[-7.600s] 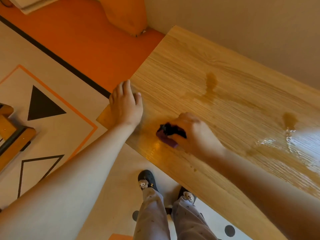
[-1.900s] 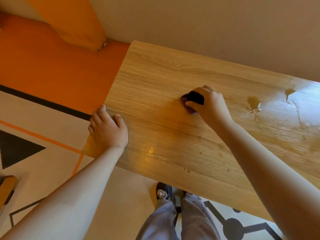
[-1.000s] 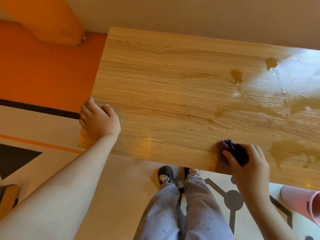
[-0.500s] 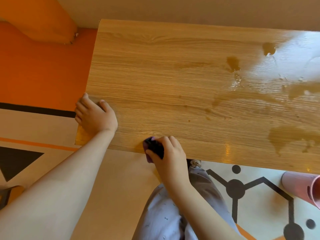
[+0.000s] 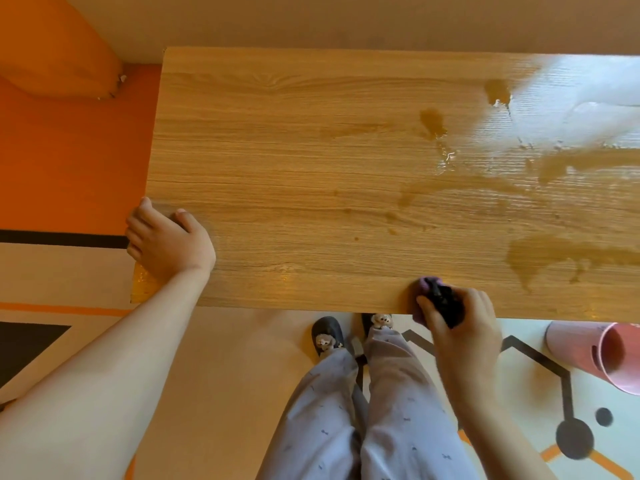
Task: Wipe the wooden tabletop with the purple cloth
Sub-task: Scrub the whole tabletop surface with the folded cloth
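The wooden tabletop (image 5: 311, 174) fills the upper middle of the head view, with the wall behind it. Brown wet streaks and puddles (image 5: 561, 254) shine over its right half. My right hand (image 5: 460, 327) is shut on the bunched purple cloth (image 5: 436, 296) and presses it on the table's near edge, right of centre. Only a small part of the cloth shows past my fingers. My left hand (image 5: 166, 240) rests flat on the table's near left corner, fingers spread over the edge.
A pink bucket (image 5: 599, 358) lies on its side on the floor under the table's right end. My legs and slippers (image 5: 325, 337) stand at the near edge. An orange bulky shape (image 5: 55, 46) sits at the far left by the wall.
My right hand has slid the cloth to the right along the near edge, from near my left hand to right of centre. My left hand has stayed on the corner.
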Motion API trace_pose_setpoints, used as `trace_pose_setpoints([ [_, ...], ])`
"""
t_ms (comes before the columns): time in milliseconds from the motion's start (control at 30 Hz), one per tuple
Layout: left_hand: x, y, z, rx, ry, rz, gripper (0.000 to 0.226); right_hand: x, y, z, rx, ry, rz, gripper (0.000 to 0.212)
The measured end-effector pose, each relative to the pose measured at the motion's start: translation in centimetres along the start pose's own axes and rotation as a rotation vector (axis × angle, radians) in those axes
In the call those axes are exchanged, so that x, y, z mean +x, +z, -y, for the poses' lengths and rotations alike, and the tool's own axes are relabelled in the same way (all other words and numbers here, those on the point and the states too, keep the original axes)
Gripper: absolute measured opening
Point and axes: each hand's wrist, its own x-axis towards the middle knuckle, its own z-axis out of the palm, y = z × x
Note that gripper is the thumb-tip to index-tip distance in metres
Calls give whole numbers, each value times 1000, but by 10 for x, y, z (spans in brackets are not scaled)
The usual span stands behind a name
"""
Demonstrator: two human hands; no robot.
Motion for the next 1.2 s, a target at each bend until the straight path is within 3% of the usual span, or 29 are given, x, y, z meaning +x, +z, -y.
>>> trace_pose_setpoints([
  [233, 0, 1, 0, -9, -1, -1, 52, 14, 86, 94, 64, -295, 256, 25],
  [367, -1, 1, -1, -6, -8, -1, 51, 31, 103, 112, 27, -343, 322, 27],
  [533, 0, 3, 0, -2, -1, -12, 51, 45, 71, 78, 100, -193, 165, 27],
  [700, 1, 4, 1, -7, -7, -5, 52, 65, 15, 20, 25, -39, -48, 27],
  [833, -1, -1, 3, -79, 7, 17, 54, 63, -1, 4, 10, 46, -102, 27],
  [900, -6, -5, 4, -145, 135, 47, 57, 59, 7, 10, -17, 52, -102, 27],
  [1000, -22, -2, -17, -220, 430, 119, 54, 48, 35, 40, -10, -79, -12, 25],
  [1200, -24, 26, -84, -190, 622, 173, 42, 55, 105, 116, -1, -349, 153, 25],
])
